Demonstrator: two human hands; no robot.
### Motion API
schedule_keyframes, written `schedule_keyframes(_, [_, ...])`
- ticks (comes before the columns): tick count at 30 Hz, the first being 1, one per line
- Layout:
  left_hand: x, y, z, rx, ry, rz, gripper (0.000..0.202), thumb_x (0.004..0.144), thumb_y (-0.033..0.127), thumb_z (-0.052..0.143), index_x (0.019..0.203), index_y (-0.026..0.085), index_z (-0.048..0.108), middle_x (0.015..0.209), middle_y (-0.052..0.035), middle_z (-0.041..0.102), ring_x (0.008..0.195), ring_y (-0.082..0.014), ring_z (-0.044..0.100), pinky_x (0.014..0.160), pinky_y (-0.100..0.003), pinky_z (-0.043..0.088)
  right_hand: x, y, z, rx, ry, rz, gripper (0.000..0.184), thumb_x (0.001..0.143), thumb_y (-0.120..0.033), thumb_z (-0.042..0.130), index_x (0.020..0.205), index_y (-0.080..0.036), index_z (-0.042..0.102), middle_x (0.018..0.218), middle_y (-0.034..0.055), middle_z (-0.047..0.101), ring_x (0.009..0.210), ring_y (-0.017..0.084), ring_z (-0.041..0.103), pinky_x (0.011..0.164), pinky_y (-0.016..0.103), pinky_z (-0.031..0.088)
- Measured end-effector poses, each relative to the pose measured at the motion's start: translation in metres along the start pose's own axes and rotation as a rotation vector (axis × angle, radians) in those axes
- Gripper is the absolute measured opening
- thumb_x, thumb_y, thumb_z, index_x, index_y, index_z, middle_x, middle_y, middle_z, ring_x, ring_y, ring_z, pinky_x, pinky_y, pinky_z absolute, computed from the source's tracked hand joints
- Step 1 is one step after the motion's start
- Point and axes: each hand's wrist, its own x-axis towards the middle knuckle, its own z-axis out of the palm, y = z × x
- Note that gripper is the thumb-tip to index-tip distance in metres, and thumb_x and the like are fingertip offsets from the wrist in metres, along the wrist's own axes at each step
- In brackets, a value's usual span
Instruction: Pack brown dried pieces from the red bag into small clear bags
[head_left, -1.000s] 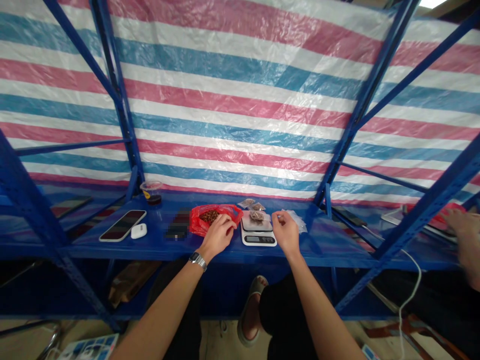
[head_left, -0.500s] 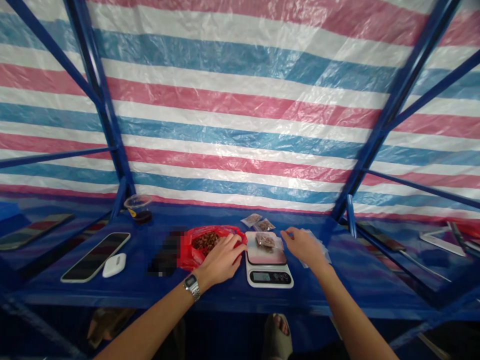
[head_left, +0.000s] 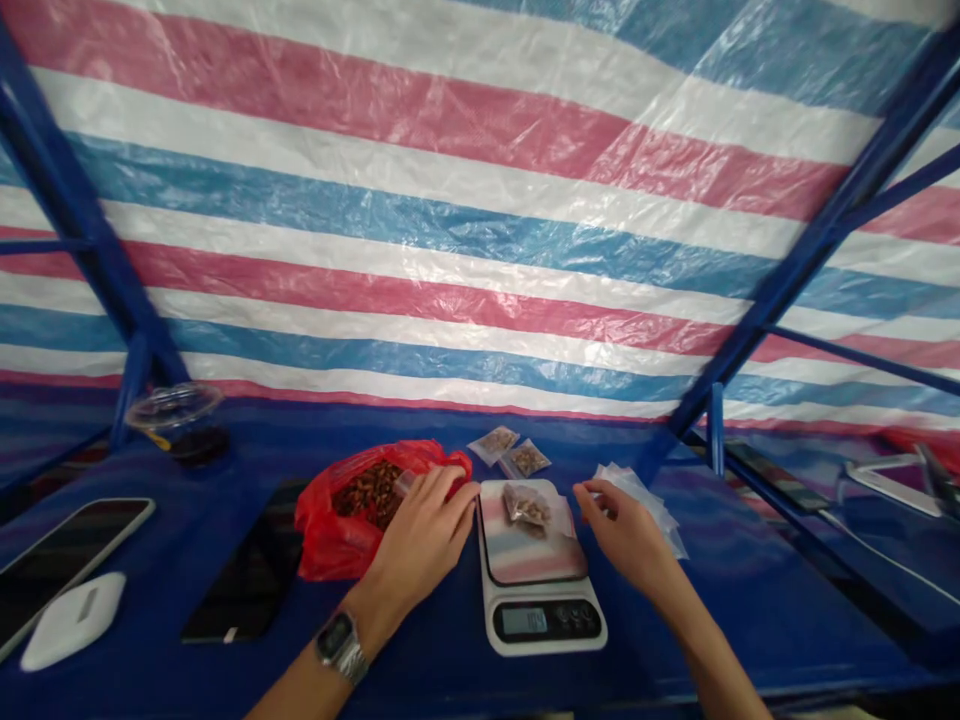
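A white digital scale (head_left: 541, 592) stands on the blue shelf (head_left: 750, 610) with a small clear bag of brown bits (head_left: 528, 503) on its pan. My left hand (head_left: 424, 535), a watch on its wrist, rests at the edge of a red plastic bag (head_left: 330, 520) full of brown pieces, fingers curled around something small and clear. My right hand (head_left: 622, 530) hovers just right of the scale, fingers pinched at the edge of a stack of empty clear bags (head_left: 649, 495). Two filled little bags (head_left: 510, 450) lie behind the scale.
Left on the shelf lie a dark phone (head_left: 247, 580), a second phone (head_left: 64, 555) and a white case (head_left: 71, 620). A clear cup with dark liquid (head_left: 180, 425) stands at the back left. Blue shelf posts (head_left: 787, 300) rise on both sides; a striped tarp (head_left: 450, 220) hangs behind.
The view has moved closer and lower over the shelf. My left hand has stayed at the red bag's edge; my right hand has shifted slightly toward the stack of empty bags.
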Motion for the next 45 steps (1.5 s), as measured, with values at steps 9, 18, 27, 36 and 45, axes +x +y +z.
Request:
schedule_keyframes(9, [-0.009,0.029,-0.012,-0.149,0.159,-0.018,0.023,0.095,0.010,0.046,0.101,0.022,0.065,0.106,-0.0098,0.067,0.098,-0.0235,0.063,0.086,-0.040,0.056,-0.009,-0.012,0.011,0.134,-0.039,-0.019,0.040,0.080,-0.059,0.063,0.093,-0.021,0.068,0.070,0.0029,0.069,0.053,0.018,0.058,0.050,0.030,0.044])
schedule_keyframes(18, [-0.015,0.037,-0.014,-0.329,0.170,-0.141,0.060,0.090,0.041,0.068,0.144,0.023,0.048,0.140,-0.0172,0.058,0.130,-0.0347,0.055,0.103,-0.053,0.054,-0.025,-0.063,0.008,0.377,0.073,-0.215,0.028,0.083,-0.048,0.074,0.098,-0.025,0.068,0.086,0.0051,0.072,0.080,0.022,0.070,0.071,0.028,0.058])
schedule_keyframes(27, [-0.033,0.010,-0.026,-0.788,0.048,-0.469,0.060,0.094,0.030,0.063,0.149,0.029,0.042,0.143,-0.0120,0.062,0.130,-0.0282,0.062,0.107,-0.049,0.055,-0.046,-0.144,0.042,0.466,-0.088,-0.429,0.014,0.091,-0.040,0.071,0.092,-0.026,0.072,0.087,0.0056,0.075,0.082,0.020,0.074,0.073,0.024,0.063])
schedule_keyframes(36, [-0.046,-0.027,-0.082,-0.754,0.092,-0.515,0.045,0.086,0.014,0.061,0.127,0.032,0.062,0.128,-0.0063,0.069,0.120,-0.0257,0.067,0.100,-0.043,0.061,-0.034,-0.157,0.076,0.343,-0.317,-0.522,0.017,0.092,-0.033,0.069,0.108,-0.028,0.074,0.103,0.0037,0.078,0.092,0.021,0.074,0.085,0.029,0.061])
schedule_keyframes(45, [-0.064,-0.042,-0.079,-0.656,0.053,-0.611,0.029,0.094,0.029,0.062,0.122,0.030,0.065,0.117,-0.0036,0.075,0.104,-0.0199,0.074,0.094,-0.036,0.062,-0.046,-0.149,0.093,0.338,-0.352,-0.419,0.013,0.096,-0.029,0.065,0.104,-0.027,0.074,0.103,0.0008,0.077,0.091,0.017,0.073,0.084,0.024,0.057])
